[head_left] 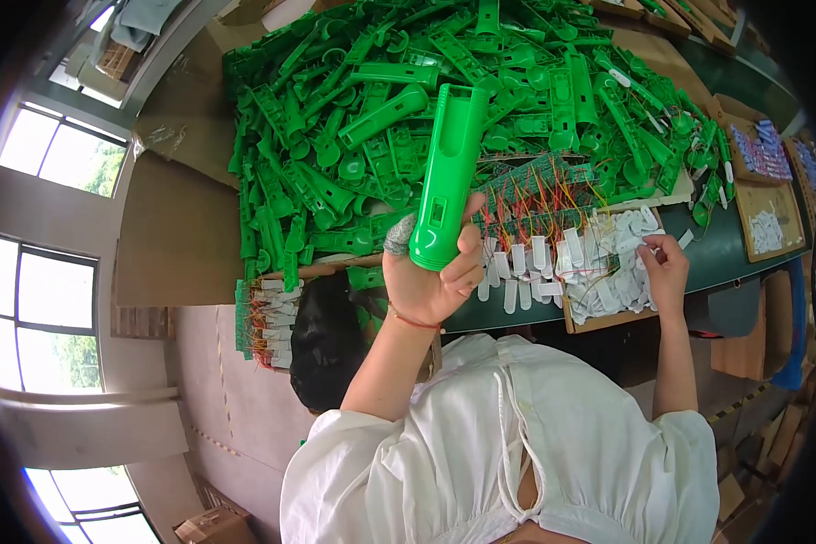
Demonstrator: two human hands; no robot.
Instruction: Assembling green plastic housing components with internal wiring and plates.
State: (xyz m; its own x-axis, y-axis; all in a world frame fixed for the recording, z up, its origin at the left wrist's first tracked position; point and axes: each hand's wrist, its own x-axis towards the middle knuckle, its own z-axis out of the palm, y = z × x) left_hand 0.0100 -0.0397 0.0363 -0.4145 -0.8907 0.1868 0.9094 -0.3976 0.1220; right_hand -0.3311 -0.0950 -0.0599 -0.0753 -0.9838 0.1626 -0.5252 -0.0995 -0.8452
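**Editor:** Where is the piece being worked on?

**Photographer:** A green shell [446,177] stands raised before a heap of similar green shells [372,118], its long recess facing the wearer. The left hand [429,288] is closed around its rounded lower end.

**Editor:** And the right hand [667,269]?

**Photographer:** Well apart, over a cardboard tray [610,325] of white pieces [603,292] — fingers drawn narrow at the pile. Whether they grip one, I cannot tell.

**Editor:** What would good handling look like here?

**Photographer:** In my judgement, a steady left hold, low on the shell, leaving recess and small cutout uncovered. The right should take a single piece by its edges — and lift clear of the wired circuit boards [539,195] between shell and tray, whose loose leads could snag.
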